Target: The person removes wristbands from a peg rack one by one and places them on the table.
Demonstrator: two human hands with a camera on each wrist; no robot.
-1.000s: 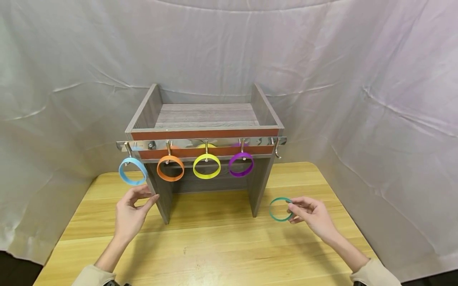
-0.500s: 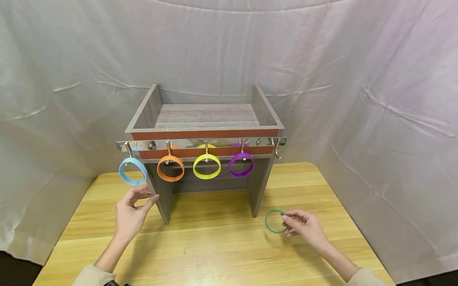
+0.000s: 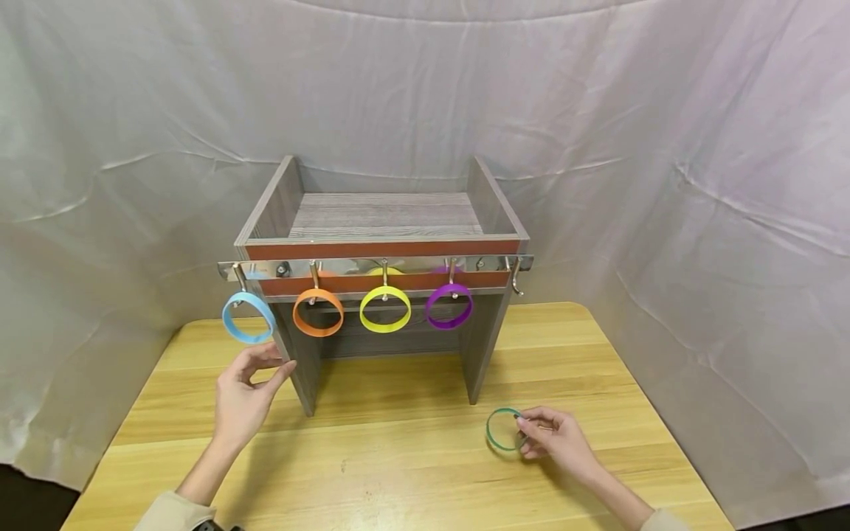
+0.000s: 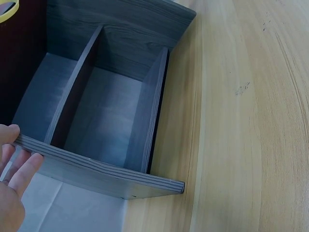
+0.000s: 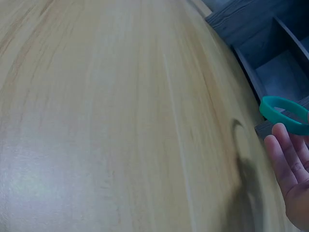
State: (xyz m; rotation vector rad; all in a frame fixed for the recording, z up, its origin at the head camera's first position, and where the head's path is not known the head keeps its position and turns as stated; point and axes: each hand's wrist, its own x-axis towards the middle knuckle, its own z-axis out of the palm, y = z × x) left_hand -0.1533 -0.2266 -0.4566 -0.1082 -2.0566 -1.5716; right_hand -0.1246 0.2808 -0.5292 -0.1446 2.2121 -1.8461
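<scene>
Green was the colour of the small ring (image 5: 277, 117) in your right hand (image 3: 554, 442). You pinched one side of it between your thumb and fingers, so the tips were close together with the ring in the middle. The right wrist view showed two of your fingers almost straight, just under the ring's edge. The ring was up above the wooden table (image 3: 398, 479), in front of the gray shelf (image 3: 388, 214) and to the right of its right leg. A dark shadow (image 5: 244, 179) lay on the wood.

Your left hand (image 3: 242, 398) held the front edge of the shelf's left side. Your thumb was on one face of the board and your fingers were on the other, with the board in between.

A shiny metal bar (image 3: 425, 263) ran across the front of the shelf. From left to right, a blue ring (image 3: 249, 338), an orange ring (image 3: 319, 332), a yellow ring (image 3: 386, 327) and a purple ring (image 3: 448, 324) hung on it in a row. One more hook (image 3: 515, 278) stuck out at the bar's right end. A pale, shiny cloth (image 3: 398, 88) hung behind the shelf.
</scene>
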